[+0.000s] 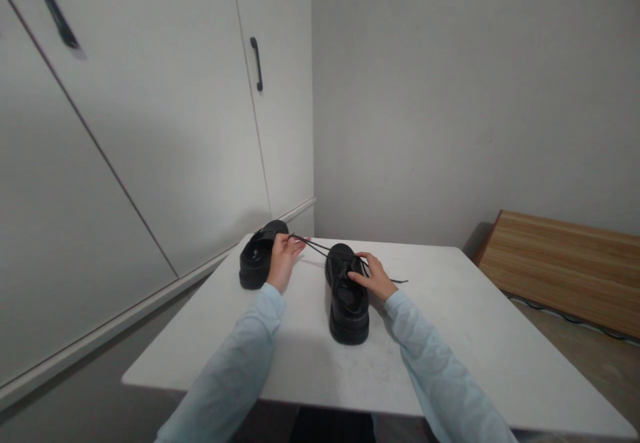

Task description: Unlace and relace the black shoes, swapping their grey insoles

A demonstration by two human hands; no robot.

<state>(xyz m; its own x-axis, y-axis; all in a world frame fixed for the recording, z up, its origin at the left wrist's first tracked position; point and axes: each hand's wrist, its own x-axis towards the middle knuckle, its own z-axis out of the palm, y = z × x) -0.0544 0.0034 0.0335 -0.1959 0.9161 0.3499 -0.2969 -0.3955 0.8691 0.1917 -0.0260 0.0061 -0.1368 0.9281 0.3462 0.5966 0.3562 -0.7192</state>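
A black lace-up shoe [349, 320] stands on the white table, its toe pointing away from me. My left hand [286, 256] pinches a dark shoelace [314, 246] that stretches leftward from this shoe. Around the right side of the same shoe, near the tongue and eyelets, my right hand [373, 276] grips its upper with the thumb toward the opening. A loose lace end lies on the table just right of that hand. The second black shoe [254, 273] sits at the back left, partly behind my left hand.
The white table [300, 370] has its far edge close to a grey wall. White cupboards [150, 130] with dark handles run along the left. At the right is a wood-grain panel [565, 263] with a cable beneath it.
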